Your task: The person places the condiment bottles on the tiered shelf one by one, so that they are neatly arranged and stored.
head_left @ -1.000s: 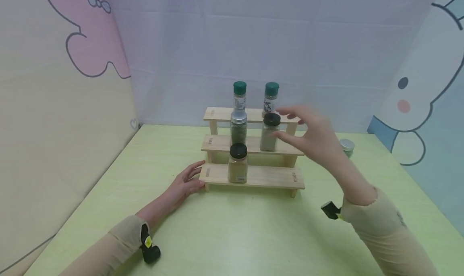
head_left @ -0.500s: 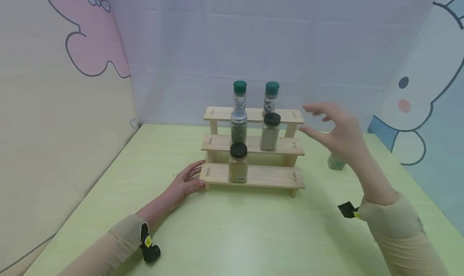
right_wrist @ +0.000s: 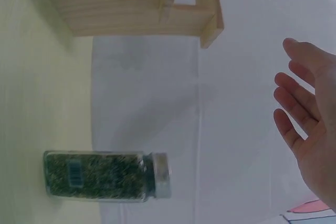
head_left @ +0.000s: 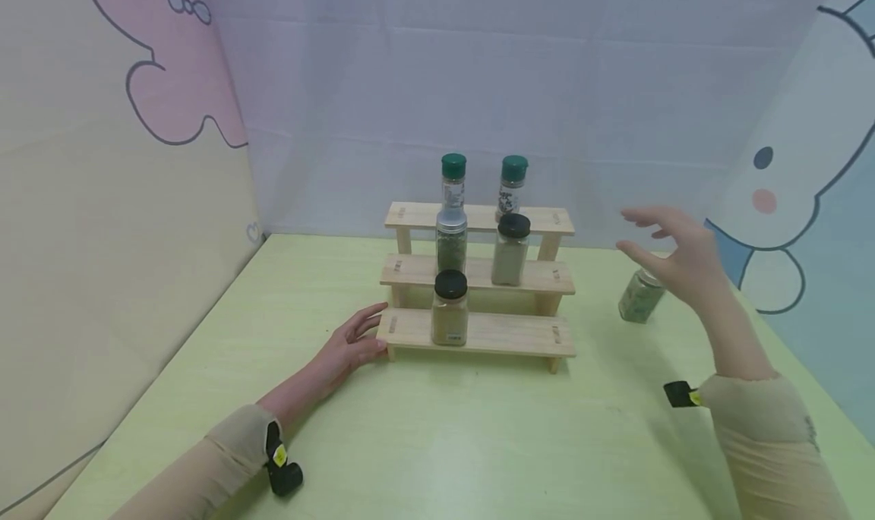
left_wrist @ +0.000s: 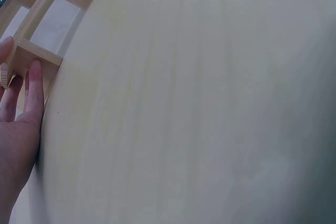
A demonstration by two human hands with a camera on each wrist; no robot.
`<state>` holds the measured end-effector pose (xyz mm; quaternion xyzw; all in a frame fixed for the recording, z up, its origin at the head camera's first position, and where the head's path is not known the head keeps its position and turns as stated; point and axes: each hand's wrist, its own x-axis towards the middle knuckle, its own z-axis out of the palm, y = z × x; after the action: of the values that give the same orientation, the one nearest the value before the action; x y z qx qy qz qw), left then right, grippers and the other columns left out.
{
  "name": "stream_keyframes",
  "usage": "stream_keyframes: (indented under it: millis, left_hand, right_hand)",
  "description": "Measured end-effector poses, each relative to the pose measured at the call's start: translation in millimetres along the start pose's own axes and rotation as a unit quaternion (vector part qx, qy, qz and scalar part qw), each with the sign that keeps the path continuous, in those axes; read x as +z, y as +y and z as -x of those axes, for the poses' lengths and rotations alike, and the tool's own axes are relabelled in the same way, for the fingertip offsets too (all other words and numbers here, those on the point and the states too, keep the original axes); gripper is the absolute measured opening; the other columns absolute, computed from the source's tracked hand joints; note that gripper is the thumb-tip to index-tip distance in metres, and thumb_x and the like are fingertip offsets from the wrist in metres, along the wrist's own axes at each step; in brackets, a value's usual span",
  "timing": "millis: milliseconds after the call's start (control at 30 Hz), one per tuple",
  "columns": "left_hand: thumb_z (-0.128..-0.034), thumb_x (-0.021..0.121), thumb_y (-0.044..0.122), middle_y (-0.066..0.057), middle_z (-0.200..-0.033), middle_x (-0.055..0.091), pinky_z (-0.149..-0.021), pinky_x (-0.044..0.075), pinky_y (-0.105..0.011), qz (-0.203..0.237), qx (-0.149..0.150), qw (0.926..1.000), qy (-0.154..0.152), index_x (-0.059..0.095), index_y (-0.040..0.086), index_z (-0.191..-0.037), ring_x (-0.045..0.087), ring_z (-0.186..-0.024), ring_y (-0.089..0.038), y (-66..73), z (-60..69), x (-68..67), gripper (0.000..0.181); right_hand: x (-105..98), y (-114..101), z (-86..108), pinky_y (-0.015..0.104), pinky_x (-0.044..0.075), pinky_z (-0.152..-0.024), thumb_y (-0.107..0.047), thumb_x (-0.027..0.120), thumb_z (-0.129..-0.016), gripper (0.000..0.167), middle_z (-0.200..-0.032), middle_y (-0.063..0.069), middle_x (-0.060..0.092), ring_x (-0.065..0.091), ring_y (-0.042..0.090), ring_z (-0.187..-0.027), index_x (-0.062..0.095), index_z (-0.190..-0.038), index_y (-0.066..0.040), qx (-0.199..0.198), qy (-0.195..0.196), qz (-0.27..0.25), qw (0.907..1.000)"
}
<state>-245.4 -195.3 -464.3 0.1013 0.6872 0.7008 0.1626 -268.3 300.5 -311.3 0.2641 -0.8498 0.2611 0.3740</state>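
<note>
In the head view, my left hand (head_left: 345, 353) holds the left end of a three-tier wooden display rack (head_left: 513, 338), thumb at the front and fingers reaching behind. The left wrist view shows fingertips against the rack's end piece (left_wrist: 39, 52). My right hand (head_left: 683, 258) hovers with nothing in it, fingers and thumb spread apart. Just below and left of it, a silver-capped jar of green herbs (head_left: 641, 298) stands on the table, its lid partly hidden by the hand. The right wrist view shows that jar (right_wrist: 100, 177) whole, apart from the fingers.
On the rack stand two green-capped bottles (head_left: 453, 182) (head_left: 510, 190) on top, a silver-capped jar (head_left: 451, 247) and a black-capped jar (head_left: 510, 256) in the middle, and another black-capped jar (head_left: 450, 315) at the bottom. A cloth backdrop (head_left: 321, 125) hangs behind the table.
My right hand has moved right, away from the black-capped jar on the middle tier, to above the silver-capped jar on the table. The left hand and rack have stayed put.
</note>
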Motion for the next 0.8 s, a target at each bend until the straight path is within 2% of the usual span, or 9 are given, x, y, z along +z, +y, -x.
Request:
stream_keyframes:
  millis: [67,133,300,367,400,500,600,800]
  left_hand:
    - [-0.0954,0.059,0.007,-0.011,-0.159,0.033,-0.097,0.052,-0.032,0.0,0.0,1.0,-0.001,0.029,0.024,-0.155,0.054,-0.126,-0.016,-0.2,0.3,0.1,0.069]
    - [-0.0953,0.059,0.007,-0.011,-0.159,0.033,-0.097,0.051,-0.032,0.0,0.001,1.0,-0.003,0.029,0.024,-0.155,0.054,-0.126,-0.016,-0.2,0.7,0.2,0.069]
    - [-0.0948,0.06,0.007,-0.01,-0.159,0.033,-0.097,0.051,-0.032,0.0,0.003,1.0,-0.005,0.029,0.024,-0.155,0.053,-0.127,-0.016,-0.1,1.1,0.4,0.069]
    - [-0.0948,0.06,0.007,-0.011,-0.159,0.033,-0.098,0.051,-0.033,0.0,0.004,1.0,-0.006,0.029,0.024,-0.155,0.053,-0.127,-0.017,-0.1,1.2,0.4,0.07]
    - [-0.0948,0.06,0.007,-0.011,-0.159,0.033,-0.098,0.051,-0.033,0.001,0.004,1.0,-0.006,0.029,0.024,-0.155,0.053,-0.127,-0.017,-0.1,1.2,0.5,0.07]
    - [-0.0949,0.06,0.007,-0.011,-0.159,0.033,-0.098,0.051,-0.033,0.003,0.004,1.0,-0.007,0.029,0.024,-0.155,0.055,-0.125,-0.015,0.3,1.4,0.9,0.07]
    - [-0.0951,0.06,0.007,-0.011,-0.159,0.033,-0.097,0.051,-0.033,0.002,0.005,0.9999,-0.008,0.029,0.024,-0.155,0.056,-0.123,-0.014,0.9,1.8,1.0,0.07]
    - [-0.0953,0.06,0.007,-0.011,-0.159,0.033,-0.096,0.051,-0.032,0.003,0.006,1.0,-0.007,0.029,0.024,-0.155,0.056,-0.122,-0.013,1.4,2.2,0.7,0.069]
  right_hand:
    - [0.7,10.3,6.8,0.0,0.037,-0.086,0.005,0.079,-0.074,0.056,-0.118,0.018,0.069,0.044,-0.024,-0.108,0.066,-0.127,-0.009,0.02,0.001,-0.002,0.9998]
    - [2.1,20.8,13.9,0.0,0.037,-0.086,0.002,0.079,-0.077,0.052,-0.121,0.008,0.07,0.044,-0.025,-0.108,0.066,-0.126,-0.008,0.041,-0.002,-0.004,0.9992]
    - [4.7,43.7,30.8,-0.001,0.036,-0.084,-0.007,0.078,-0.082,0.048,-0.123,-0.03,0.056,0.042,-0.026,-0.107,0.065,-0.128,-0.011,0.098,-0.018,-0.004,0.9951]
    - [4.7,50.7,36.8,-0.001,0.035,-0.084,-0.01,0.076,-0.085,0.048,-0.124,-0.03,0.055,0.04,-0.027,-0.106,0.064,-0.131,-0.012,0.124,-0.032,-0.007,0.9918]
    - [4.5,53.9,39.5,-0.001,0.036,-0.083,-0.012,0.076,-0.086,0.047,-0.126,-0.027,0.056,0.04,-0.027,-0.106,0.063,-0.131,-0.012,0.139,-0.041,-0.009,0.9894]
    - [3.0,61.8,47.1,0.001,0.036,-0.082,-0.021,0.073,-0.09,0.048,-0.135,-0.004,0.06,0.036,-0.027,-0.104,0.06,-0.135,-0.013,0.186,-0.076,-0.006,0.9796]
    - [1.8,69.3,52.7,0.004,0.037,-0.081,-0.028,0.071,-0.092,0.051,-0.138,0.016,0.057,0.032,-0.028,-0.101,0.057,-0.138,-0.014,0.211,-0.109,0.001,0.9714]
    - [3.2,82.0,60.3,-0.001,0.038,-0.078,-0.023,0.071,-0.091,0.049,-0.133,0.024,0.06,0.037,-0.029,-0.098,0.058,-0.135,-0.006,0.201,-0.125,-0.011,0.9715]
